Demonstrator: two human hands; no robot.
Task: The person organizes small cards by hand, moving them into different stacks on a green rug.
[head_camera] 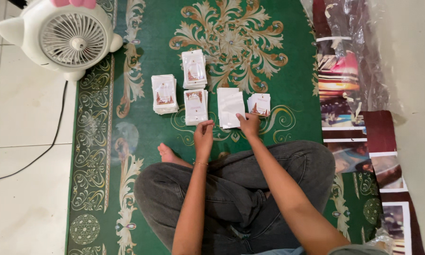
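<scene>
Green patterned rug point(141, 123) on white tile floor point(23, 141); white fan point(66, 35) at far left corner. Blank white packet stack point(230, 106) lies flat mid-rug, long axis running away from the sitter. Right hand point(249, 125), fingers loosely curled, touches its near right corner; left hand point(203, 137), fingers bent, touches the near edge of the printed packet stack point(196, 106).

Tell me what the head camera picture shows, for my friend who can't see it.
A person sits cross-legged on a green patterned rug, left hand and right hand touching the near edges of white packet stacks laid in rows. A white fan stands at the rug's far left corner.
</scene>
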